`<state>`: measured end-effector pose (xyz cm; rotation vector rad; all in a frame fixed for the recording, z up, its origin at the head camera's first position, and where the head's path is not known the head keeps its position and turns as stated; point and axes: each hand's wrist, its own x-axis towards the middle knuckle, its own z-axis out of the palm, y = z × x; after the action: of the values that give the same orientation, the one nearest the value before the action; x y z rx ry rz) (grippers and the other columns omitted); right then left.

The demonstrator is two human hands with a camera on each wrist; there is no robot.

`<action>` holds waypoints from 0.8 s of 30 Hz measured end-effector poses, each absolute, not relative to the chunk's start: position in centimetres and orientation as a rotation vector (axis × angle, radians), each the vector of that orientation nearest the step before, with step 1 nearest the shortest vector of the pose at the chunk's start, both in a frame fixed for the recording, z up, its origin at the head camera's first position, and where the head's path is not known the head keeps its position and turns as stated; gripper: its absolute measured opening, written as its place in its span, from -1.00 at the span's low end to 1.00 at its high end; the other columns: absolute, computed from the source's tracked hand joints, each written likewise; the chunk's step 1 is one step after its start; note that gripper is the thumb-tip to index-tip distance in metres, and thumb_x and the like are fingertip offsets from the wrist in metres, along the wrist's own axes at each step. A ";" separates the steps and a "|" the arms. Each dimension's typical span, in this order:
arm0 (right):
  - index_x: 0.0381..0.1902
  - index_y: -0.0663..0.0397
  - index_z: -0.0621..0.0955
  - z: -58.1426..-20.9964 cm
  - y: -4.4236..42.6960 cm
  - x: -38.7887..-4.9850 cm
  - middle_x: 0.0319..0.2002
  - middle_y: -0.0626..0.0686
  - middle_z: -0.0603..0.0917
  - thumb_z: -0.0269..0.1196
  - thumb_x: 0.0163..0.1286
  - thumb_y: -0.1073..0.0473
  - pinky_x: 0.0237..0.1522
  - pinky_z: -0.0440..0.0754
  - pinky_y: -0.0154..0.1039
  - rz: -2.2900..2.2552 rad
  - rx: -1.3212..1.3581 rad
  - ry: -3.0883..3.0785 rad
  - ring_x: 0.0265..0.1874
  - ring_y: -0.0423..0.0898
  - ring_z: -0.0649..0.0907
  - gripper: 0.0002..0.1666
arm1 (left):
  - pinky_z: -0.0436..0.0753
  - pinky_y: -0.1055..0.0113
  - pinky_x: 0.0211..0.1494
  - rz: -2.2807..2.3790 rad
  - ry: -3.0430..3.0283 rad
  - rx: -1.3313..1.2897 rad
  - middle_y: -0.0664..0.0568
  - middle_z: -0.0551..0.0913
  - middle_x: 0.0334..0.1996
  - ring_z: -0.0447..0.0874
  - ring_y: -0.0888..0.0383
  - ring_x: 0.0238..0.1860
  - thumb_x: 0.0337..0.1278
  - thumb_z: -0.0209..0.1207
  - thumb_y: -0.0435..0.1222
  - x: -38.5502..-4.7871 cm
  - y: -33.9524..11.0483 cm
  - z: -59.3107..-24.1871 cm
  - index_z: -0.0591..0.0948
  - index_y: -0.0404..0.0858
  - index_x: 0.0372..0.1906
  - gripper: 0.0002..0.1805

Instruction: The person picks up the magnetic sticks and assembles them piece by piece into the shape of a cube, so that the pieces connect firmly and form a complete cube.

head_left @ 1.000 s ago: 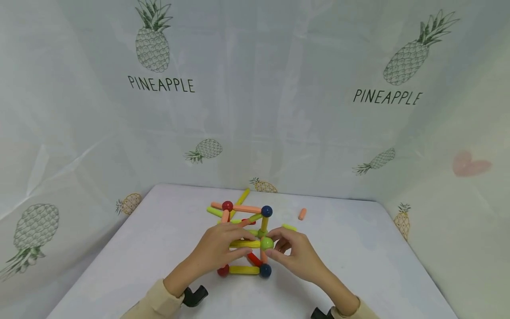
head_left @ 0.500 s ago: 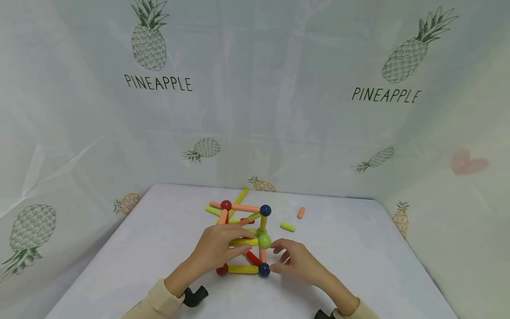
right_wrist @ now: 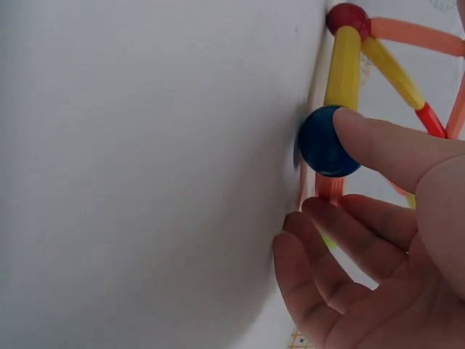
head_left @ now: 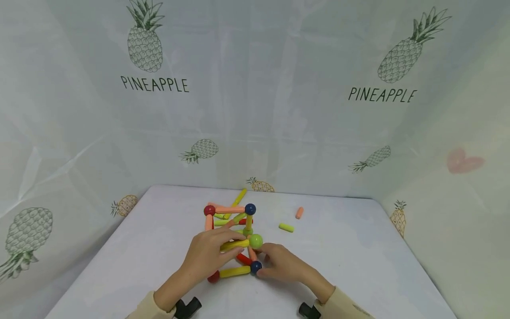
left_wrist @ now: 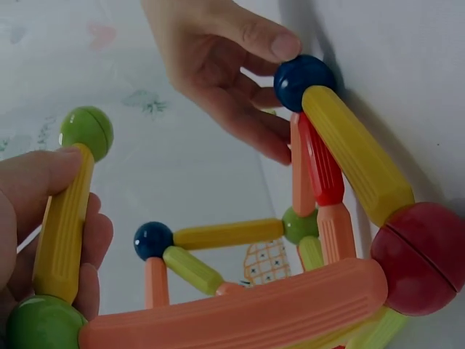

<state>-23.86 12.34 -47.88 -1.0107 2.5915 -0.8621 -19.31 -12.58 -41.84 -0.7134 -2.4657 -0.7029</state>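
Observation:
A frame of colored magnetic building rods and balls stands on the table. My left hand (head_left: 207, 250) pinches its yellow rod (left_wrist: 64, 225) between thumb and fingers. A green ball (head_left: 256, 241) sits on that rod's right end, and another green ball (left_wrist: 45, 323) joins its other end to an orange rod (left_wrist: 232, 305). My right hand (head_left: 280, 262) is at the frame's lower right corner. Its thumb presses a dark blue ball (right_wrist: 327, 142), while the fingers curve round behind, beside the upright orange rod (right_wrist: 329, 187). A red ball (head_left: 214, 277) marks the lower left corner.
Loose on the white table (head_left: 338, 248) lie a lime rod (head_left: 286, 227) and a short orange rod (head_left: 299, 212), right of the frame. A long yellow rod (head_left: 240, 197) lies behind it. Pineapple-printed cloth (head_left: 255, 110) hangs behind the table.
My right hand has left the upper green ball and moved down to the dark blue corner ball. The frame has shifted left and turned slightly, while my left hand keeps its pinch.

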 end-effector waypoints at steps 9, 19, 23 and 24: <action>0.35 -0.12 0.46 -48.3 9.5 -25.6 0.04 -0.21 0.60 0.38 0.27 -0.04 -0.14 0.54 -0.37 -0.817 -1.073 2.547 -0.20 -0.23 0.54 -0.30 | 0.54 0.53 -0.37 -0.662 -2.437 -0.565 0.39 0.70 -0.15 0.69 0.26 -0.10 -0.16 0.52 -0.04 -19.2 -15.0 -42.2 0.74 0.22 -0.14 -0.65; 0.36 -0.01 0.45 -48.0 8.1 -27.2 0.11 -0.11 0.60 0.35 0.31 0.11 -0.10 0.54 -0.36 -0.801 -1.160 2.496 -0.16 -0.20 0.56 -0.33 | 0.56 0.51 -0.39 -0.700 -2.428 -0.519 0.31 0.72 -0.15 0.70 0.23 -0.11 -0.13 0.51 -0.06 -19.6 -16.7 -42.3 0.74 0.20 -0.13 -0.66; 0.31 0.00 0.50 -47.1 8.1 -28.9 0.14 -0.08 0.58 0.30 0.31 0.25 0.04 0.54 -0.25 -0.749 -1.132 2.604 0.01 -0.11 0.57 -0.41 | 0.62 0.42 -0.25 -0.690 -2.454 -0.498 0.31 0.72 -0.15 0.68 0.22 -0.06 -0.11 0.50 -0.05 -19.5 -16.8 -42.1 0.74 0.19 -0.12 -0.65; 0.28 0.00 0.52 -47.0 7.9 -29.5 0.14 -0.07 0.58 0.29 0.32 0.26 0.08 0.53 -0.21 -0.726 -1.118 2.665 0.05 -0.10 0.55 -0.44 | 0.62 0.42 -0.25 -0.684 -2.458 -0.491 0.31 0.72 -0.15 0.68 0.22 -0.06 -0.11 0.49 -0.04 -19.4 -16.9 -42.2 0.74 0.19 -0.11 -0.65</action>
<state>-29.54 7.91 -47.04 -1.1179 2.6649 -0.7265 -19.42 -16.86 -42.16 -0.4909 -2.4583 -0.6836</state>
